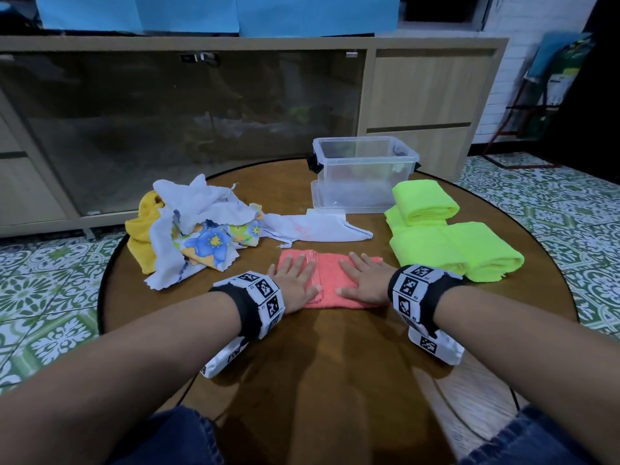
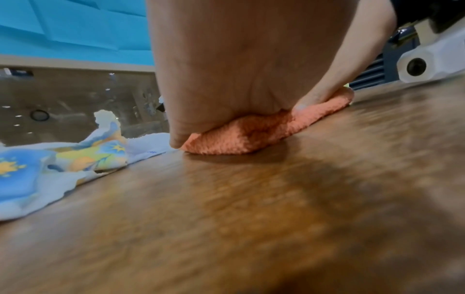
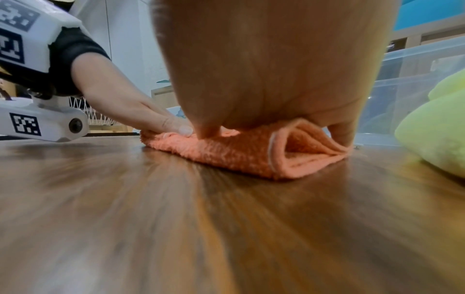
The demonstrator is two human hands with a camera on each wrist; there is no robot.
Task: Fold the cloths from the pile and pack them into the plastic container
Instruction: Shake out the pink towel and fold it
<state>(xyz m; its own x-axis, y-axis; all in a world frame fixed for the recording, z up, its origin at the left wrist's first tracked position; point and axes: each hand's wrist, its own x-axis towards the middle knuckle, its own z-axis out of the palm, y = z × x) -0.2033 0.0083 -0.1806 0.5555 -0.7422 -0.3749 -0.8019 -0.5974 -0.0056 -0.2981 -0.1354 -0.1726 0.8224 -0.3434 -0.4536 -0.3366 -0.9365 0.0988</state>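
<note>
A folded salmon-pink cloth [image 1: 330, 280] lies on the round wooden table [image 1: 335, 380] in front of me. My left hand [image 1: 295, 281] presses flat on its left half and my right hand [image 1: 364, 280] presses flat on its right half, fingers straight. The wrist views show the same cloth [image 2: 241, 137] [image 3: 251, 157] squashed under each palm, its open folded end facing the right wrist camera. An unfolded pile of cloths [image 1: 191, 229], yellow, white and flowered, sits at the left. The clear plastic container [image 1: 364, 172] stands open at the back.
Several folded neon-green cloths [image 1: 449, 236] lie at the right, beside the container. A white cloth [image 1: 315, 228] lies flat between the pile and the container. A wooden cabinet [image 1: 422, 95] with dark glass doors stands behind the table.
</note>
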